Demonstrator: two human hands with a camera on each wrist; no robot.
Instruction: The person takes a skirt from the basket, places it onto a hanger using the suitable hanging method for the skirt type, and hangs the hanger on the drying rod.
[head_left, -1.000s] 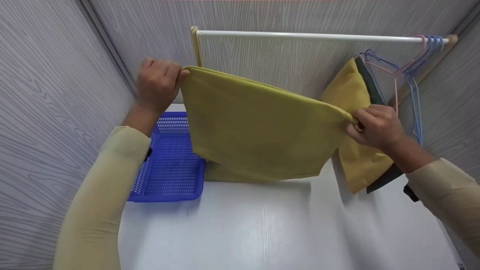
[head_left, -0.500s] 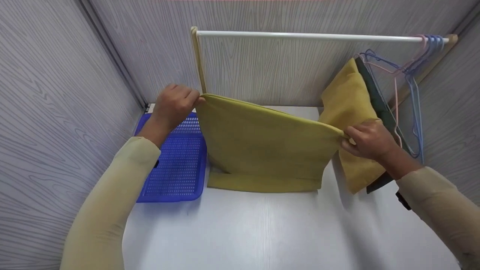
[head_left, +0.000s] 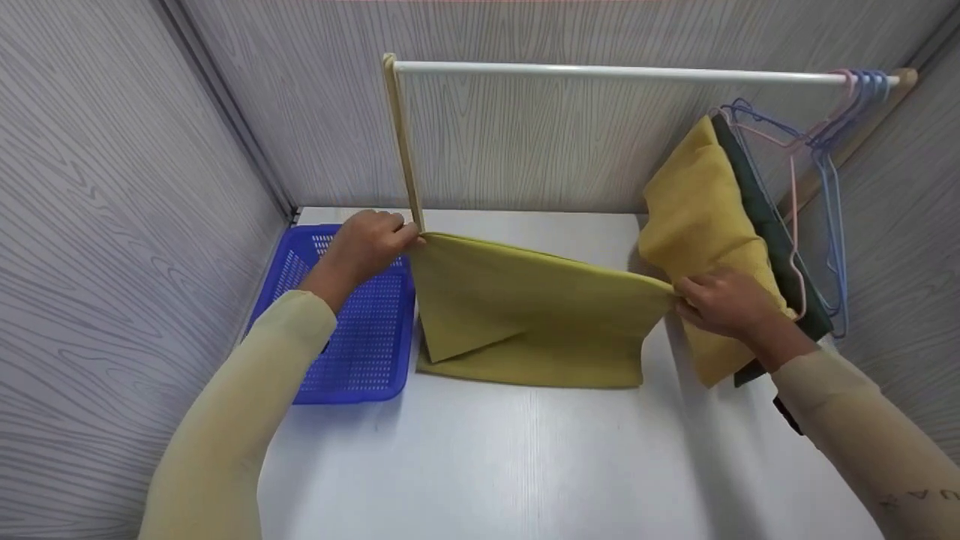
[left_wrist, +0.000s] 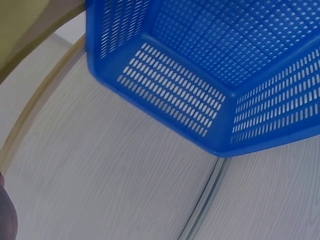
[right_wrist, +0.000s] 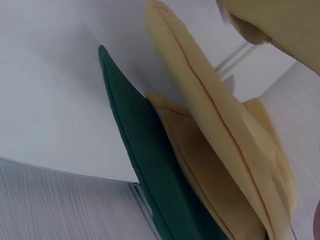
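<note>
An olive-yellow cloth [head_left: 540,315] is stretched between both hands, its lower part folded on the white table [head_left: 480,457]. My left hand [head_left: 371,244] pinches the cloth's upper left corner, beside the blue basket [head_left: 352,352]. At the upper right corner, my right hand [head_left: 724,300] grips the cloth, just in front of a hanging yellow cloth [head_left: 697,202]. Only a sliver of the left hand shows at the edge of the left wrist view, where the perforated basket [left_wrist: 165,90] fills the top. The right wrist view shows the hanging yellow cloth [right_wrist: 215,110] and a dark green cloth [right_wrist: 140,135].
Above the table runs a white rail [head_left: 600,70] on wooden posts. Blue and pink hangers [head_left: 832,150] cluster at its right end, and the dark green cloth [head_left: 765,217] hangs there too. Wood-grained panels [head_left: 97,225] enclose the left, back and right.
Both hands have lowered the olive-yellow cloth toward the table, the left moving down and right, the right slightly down. The cloth's lower part now lies folded on the tabletop.
</note>
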